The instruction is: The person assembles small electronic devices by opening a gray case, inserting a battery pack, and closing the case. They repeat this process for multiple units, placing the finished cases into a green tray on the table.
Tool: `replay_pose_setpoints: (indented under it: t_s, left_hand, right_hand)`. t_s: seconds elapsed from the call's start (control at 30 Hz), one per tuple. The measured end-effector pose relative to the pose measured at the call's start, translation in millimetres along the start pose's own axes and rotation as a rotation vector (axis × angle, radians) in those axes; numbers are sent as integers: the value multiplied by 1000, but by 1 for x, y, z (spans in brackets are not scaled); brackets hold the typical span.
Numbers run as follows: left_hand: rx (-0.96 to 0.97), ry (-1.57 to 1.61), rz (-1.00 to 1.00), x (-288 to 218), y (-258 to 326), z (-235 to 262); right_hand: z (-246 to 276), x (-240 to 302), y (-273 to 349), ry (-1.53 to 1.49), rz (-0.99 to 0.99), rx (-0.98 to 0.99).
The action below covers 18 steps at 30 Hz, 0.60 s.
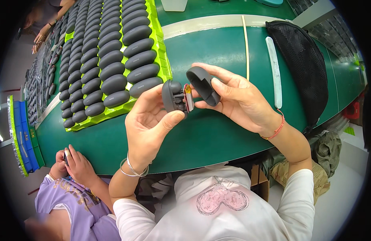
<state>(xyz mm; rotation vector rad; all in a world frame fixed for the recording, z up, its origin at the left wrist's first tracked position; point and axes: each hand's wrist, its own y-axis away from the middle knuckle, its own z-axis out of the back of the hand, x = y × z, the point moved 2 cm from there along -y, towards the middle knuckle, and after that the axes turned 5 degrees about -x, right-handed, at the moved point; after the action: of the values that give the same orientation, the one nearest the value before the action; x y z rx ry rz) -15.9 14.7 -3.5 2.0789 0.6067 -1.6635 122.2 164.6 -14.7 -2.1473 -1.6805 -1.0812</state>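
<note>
Above the front of a green table (217, 138), my left hand (147, 124) pinches a dark grey rounded casing half (167, 96). Inner parts stick out of its right side, among them a flat silver and yellow piece (189, 98) that looks like a small battery. My right hand (245, 98) grips a matching hollow dark grey shell (201, 83), tilted, thumb on its edge. The two halves are side by side with their inner sides toward each other. Whether some right fingertips touch the inner parts is hard to make out.
A lime-green tray (164, 52) bearing rows of dark oval casings lies at left. Right of my hands are a pale flat strip (274, 72) and a black mesh bag (299, 68). A co-worker's hands (79, 166) hold a small dark piece at lower left; blue crates (27, 136) stand beyond.
</note>
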Motion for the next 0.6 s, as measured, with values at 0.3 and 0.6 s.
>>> replay_pose_setpoints:
  t_s: [0.3, 0.6]
  left_hand:
    - [165, -744, -958, -16, 4, -2]
    - [199, -800, -1098, -16, 19, -4]
  right_hand:
    - [-4, 1, 1, 19, 37, 35]
    - [-4, 1, 3, 48, 10, 66]
